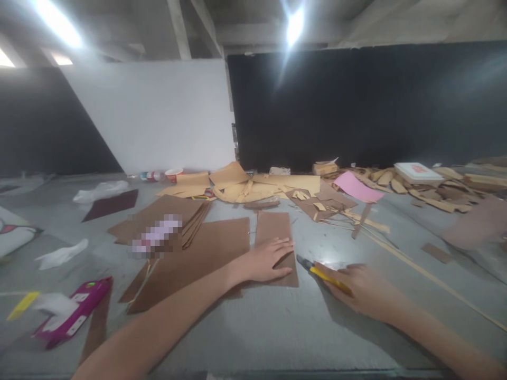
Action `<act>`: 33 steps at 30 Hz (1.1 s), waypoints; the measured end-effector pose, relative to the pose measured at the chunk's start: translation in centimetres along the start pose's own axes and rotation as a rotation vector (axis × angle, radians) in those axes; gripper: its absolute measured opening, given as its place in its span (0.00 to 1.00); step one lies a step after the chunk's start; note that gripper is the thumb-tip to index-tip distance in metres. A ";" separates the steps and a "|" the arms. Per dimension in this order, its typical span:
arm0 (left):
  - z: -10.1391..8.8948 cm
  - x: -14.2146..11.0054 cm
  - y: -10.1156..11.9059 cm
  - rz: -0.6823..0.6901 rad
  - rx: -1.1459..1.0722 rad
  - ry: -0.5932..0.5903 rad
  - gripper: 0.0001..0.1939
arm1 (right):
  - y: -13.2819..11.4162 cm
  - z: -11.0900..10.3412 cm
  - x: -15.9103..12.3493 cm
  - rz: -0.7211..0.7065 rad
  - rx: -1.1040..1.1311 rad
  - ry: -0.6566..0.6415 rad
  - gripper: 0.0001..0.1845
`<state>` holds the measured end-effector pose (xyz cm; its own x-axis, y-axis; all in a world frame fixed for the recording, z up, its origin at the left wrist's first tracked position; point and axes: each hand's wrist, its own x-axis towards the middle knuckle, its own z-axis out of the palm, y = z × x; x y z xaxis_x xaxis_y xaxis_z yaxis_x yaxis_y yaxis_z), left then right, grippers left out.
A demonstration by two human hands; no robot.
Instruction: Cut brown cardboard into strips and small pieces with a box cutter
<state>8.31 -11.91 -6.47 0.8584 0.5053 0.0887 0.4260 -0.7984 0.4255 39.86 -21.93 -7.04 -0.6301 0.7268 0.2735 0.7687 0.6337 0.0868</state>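
My left hand (271, 259) lies flat with fingers spread on a narrow brown sheet (273, 224), pressing it to the grey table. In my right hand (358, 287) is a yellow utility knife (330, 278), its dark tip pointing left, just off the sheet's right edge. The fingers are wrapped round the handle. A larger brown sheet (222, 240) lies to the left, partly under my left forearm. Beyond it sits a stack of brown sheets (162, 206), with a blurred-out item (158, 235) on top.
A purple device (77, 314) lies at the lower left beside a brown strip (97, 327). Tan scraps (237, 187), a pink sheet (358, 187) and a white box (419, 173) line the back. A long thin strip (431, 277) crosses the right side.
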 end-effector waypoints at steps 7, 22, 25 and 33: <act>-0.5 -0.3 0.6 0.084 0.045 -0.088 0.59 | -2.4 -1.9 -3.3 -0.129 0.116 -0.006 0.30; -0.4 -0.4 0.8 0.091 0.063 -0.052 0.41 | -3.3 -2.3 -2.9 -0.202 0.113 -0.011 0.33; -0.4 -0.4 0.8 0.097 0.061 -0.050 0.39 | -3.2 -1.5 -2.6 -0.150 0.072 -0.002 0.31; -0.8 0.1 0.4 0.056 0.047 0.033 0.27 | -2.8 -0.1 0.2 -0.018 -0.054 -0.006 0.27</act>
<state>8.33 -11.97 -5.55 0.8716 0.4694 0.1412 0.3914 -0.8398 0.3761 37.60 -23.57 -7.15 -0.6445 0.7169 0.2658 0.7619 0.6316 0.1435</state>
